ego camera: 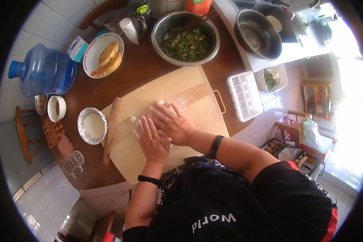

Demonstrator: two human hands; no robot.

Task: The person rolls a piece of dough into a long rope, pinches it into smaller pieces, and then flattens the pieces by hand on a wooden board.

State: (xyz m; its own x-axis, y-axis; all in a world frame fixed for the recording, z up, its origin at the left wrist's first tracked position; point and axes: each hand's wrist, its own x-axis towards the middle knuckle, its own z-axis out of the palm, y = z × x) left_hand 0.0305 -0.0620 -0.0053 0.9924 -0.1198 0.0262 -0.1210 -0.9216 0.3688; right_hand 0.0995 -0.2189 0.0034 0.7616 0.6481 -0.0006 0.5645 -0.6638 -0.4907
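Both of my hands lie palm down, side by side, over the middle of a wooden board [151, 87]. Small pieces of dough [133, 119] show at the fingers of my left hand [152, 140], and more pale dough peeks out around the fingers of my right hand [172, 124]. What lies beneath the palms is hidden. To the left, a wooden rolling pin [112, 130] rests across the board's edge. Beside it stands a metal bowl of flour [92, 126]. Beyond the board is a large steel bowl [186, 63] of chopped green filling, with chopsticks [190, 24] in it.
A plate [89, 60] of flat breads, a blue water jug [48, 71], a white bowl [57, 108] and a glass mug [72, 165] stand at the left. At the right are a white compartment tray [245, 96], a dark metal basin [258, 34] and a waste bin [274, 78].
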